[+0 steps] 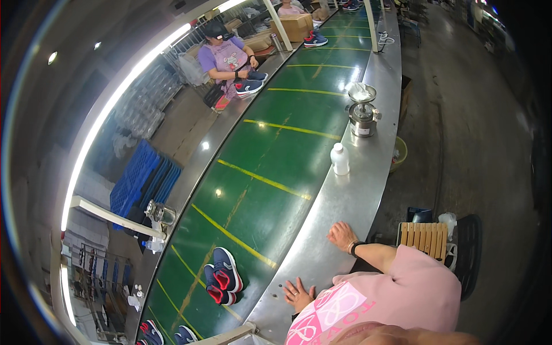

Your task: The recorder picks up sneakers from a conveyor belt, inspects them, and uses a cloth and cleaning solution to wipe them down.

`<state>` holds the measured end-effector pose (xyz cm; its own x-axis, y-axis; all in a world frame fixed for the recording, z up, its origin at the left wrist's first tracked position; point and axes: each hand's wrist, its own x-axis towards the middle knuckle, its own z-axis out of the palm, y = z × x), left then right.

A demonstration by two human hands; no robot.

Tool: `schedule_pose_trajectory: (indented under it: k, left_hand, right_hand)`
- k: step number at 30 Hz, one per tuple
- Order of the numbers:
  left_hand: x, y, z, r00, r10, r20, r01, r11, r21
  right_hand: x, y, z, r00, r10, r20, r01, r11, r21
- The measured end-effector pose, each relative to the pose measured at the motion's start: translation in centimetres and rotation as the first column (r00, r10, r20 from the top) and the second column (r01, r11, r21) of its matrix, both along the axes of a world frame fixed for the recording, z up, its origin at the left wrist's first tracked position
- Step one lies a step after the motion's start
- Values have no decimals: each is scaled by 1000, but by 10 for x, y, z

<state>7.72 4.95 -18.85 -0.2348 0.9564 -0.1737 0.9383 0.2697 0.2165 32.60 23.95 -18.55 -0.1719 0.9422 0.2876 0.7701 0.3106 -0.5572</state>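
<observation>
My left hand lies flat on the metal ledge beside the green conveyor belt, its fingers spread and nothing in it. Farther along the same ledge rests my right hand, empty, with the fingers loosely bent and a black band on the wrist. On the belt, left of my left hand, is a pair of navy sneakers with red linings and white soles, one leaning against the other. Neither hand touches them. A white plastic bottle stands on the ledge beyond my right hand.
A metal pot with a dish on top stands past the bottle. Across the belt, a person handles navy sneakers. More sneakers lie at the near left. A wooden-slatted seat is behind me; blue crates stand beyond the belt.
</observation>
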Motion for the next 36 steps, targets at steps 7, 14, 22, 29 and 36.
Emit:
schedule_pose_trajectory:
  k: [7, 14, 22, 29, 36]
  left_hand:
    - [-1, 0, -3, 1000, 6, -29, -5, 999, 39]
    - [-1, 1, 1, 1000, 0, 3, -1, 1000, 29]
    - [-1, 3, -1, 1000, 3, -5, -3, 1000, 24]
    - [-1, 3, -3, 1000, 1, 4, -1, 1000, 31]
    - [-1, 4, 0, 1000, -8, 27, 8, 1000, 1]
  right_hand:
    - [-2, -2, 4, 1000, 19, 25, -19, 1000, 13]
    - [-3, 0, -5, 998, -4, 67, 2, 1000, 31]
    - [-4, -1, 5, 997, -16, 80, 14, 1000, 28]
    - [-1, -3, 14, 994, 19, 108, -21, 1000, 15]
    - [-1, 0, 5, 998, 29, 57, -31, 999, 41]
